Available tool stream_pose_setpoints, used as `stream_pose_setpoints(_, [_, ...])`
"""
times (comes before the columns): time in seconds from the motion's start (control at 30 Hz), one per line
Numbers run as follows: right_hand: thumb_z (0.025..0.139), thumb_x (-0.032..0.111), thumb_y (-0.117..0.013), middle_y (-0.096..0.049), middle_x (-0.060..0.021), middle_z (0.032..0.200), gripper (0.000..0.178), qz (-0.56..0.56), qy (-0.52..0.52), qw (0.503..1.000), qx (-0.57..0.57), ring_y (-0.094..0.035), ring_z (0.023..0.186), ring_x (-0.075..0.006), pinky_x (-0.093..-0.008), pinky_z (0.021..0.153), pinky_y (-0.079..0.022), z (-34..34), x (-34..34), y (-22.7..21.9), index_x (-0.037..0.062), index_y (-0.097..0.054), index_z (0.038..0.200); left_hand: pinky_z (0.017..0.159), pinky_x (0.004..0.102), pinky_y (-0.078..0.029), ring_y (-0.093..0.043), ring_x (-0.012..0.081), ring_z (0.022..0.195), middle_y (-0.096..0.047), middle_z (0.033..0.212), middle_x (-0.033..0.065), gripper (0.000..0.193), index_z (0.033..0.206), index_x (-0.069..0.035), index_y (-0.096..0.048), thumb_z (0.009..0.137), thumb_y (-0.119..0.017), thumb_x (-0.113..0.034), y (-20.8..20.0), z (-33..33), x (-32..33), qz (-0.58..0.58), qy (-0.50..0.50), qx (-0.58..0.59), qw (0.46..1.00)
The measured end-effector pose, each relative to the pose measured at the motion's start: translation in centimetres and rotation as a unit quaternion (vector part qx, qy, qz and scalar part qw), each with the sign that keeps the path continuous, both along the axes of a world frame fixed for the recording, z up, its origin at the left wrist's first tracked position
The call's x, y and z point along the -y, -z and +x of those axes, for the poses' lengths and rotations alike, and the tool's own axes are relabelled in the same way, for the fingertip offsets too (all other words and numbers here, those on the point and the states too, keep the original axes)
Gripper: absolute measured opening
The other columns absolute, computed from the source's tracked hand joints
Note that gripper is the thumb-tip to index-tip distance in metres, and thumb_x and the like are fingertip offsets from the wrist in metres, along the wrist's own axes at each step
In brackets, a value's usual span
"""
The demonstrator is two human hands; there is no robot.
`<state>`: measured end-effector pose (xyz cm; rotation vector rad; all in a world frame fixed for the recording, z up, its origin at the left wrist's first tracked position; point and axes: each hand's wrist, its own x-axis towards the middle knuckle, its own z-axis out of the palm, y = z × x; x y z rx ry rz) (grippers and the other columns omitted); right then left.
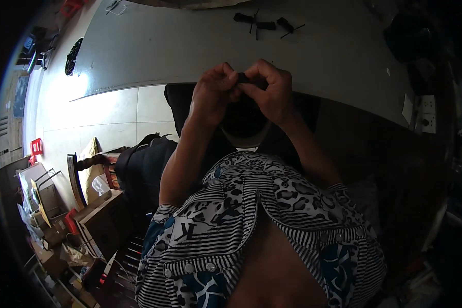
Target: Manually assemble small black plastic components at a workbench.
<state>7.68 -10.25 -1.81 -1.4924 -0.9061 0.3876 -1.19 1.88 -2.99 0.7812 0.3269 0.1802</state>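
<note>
small black part (244, 78) sat pinched between both hands, just in front of the near edge of the grey table (200, 46). its long axis seemed to run left to right, one end in each grip, though most of it was hidden. left hand (214, 88) had its fingertips pressed together on the left end; right hand (272, 88) pinched the right end, neither hand clearly nearer. beyond the hands, far across the table, several similar black pieces (266, 24) lay scattered, well apart from them.
</note>
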Motion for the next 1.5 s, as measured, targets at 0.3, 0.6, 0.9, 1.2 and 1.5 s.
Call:
stream_pose_setpoints(0.3, [0.065, -0.003, -0.063, -0.054, -0.0025, 0.063, 0.017, -0.028, 0.052, 0.997, 0.054, -0.051, 0.058, -0.007, -0.0224, 0.053, -0.042, -1.6, 0.2, 1.4, 0.002, -0.049, 0.074, 0.046, 0.0212, -0.038, -0.046, 0.0102, 0.049, -0.051, 0.061, 0.0015, 0.014, 0.069, -0.006, -0.05, 0.081, -0.057, -0.005, 1.2, -0.5, 2.2, -0.013, -0.132, -0.046, 0.99])
stream_pose_setpoints(0.6, [0.076, 0.014, -0.064, -0.055, -0.004, 0.065, 0.017, -0.144, 0.03, 0.983, 0.106, -0.054, 0.06, -0.0101, -0.0248, 0.056, -0.044, -0.7, 0.2, 1.4, 0.0021, -0.053, 0.079, 0.052, 0.021, -0.042, -0.051, 0.0101, 0.053, -0.056, 0.066, 0.0029, 0.016, 0.082, -0.004, -0.058, 0.084, -0.055, -0.019, 2.0, -2.9, -0.1, 0.131, -0.013, -0.151, 0.98])
stream_pose_setpoints(0.9, [0.089, 0.017, -0.049, -0.054, -0.0008, 0.073, 0.018, -0.065, -0.042, 0.988, -0.132, -0.05, 0.064, -0.0075, -0.0224, 0.056, -0.042, 0.0, 0.4, 1.8, 0.0013, -0.056, 0.086, 0.06, 0.0235, -0.047, -0.058, 0.0124, 0.061, -0.059, 0.077, 0.0054, 0.029, 0.1, 0.002, -0.055, 0.075, -0.062, -0.008, 1.5, -3.4, -0.7, 0.297, 0.017, -0.119, 0.947])
stream_pose_setpoints(1.2, [0.088, 0.016, -0.051, -0.053, 0.0005, 0.069, 0.019, 0.037, 0.024, 0.996, -0.072, -0.049, 0.062, -0.0069, -0.0187, 0.058, -0.04, -0.2, -0.4, 1.7, -0.0002, -0.059, 0.08, 0.06, 0.0205, -0.046, -0.057, 0.0103, 0.062, -0.058, 0.074, 0.0046, 0.019, 0.093, 0.001, -0.056, 0.075, -0.06, -0.001, 0.2, -2.0, 0.9, 0.202, -0.134, -0.035, 0.97])
stream_pose_setpoints(1.5, [0.084, 0.011, -0.054, -0.052, 0.0018, 0.066, 0.01, 0.0, -0.162, 0.947, -0.277, -0.041, 0.048, -0.0014, -0.0158, 0.041, -0.032, 1.5, 1.0, 0.7, 0.0011, -0.056, 0.086, 0.048, 0.0222, -0.047, -0.056, 0.013, 0.051, -0.059, 0.068, 0.0089, 0.015, 0.094, 0.003, -0.054, 0.08, -0.052, -0.002, -1.5, -2.4, 0.3, 0.245, -0.023, -0.046, 0.968])
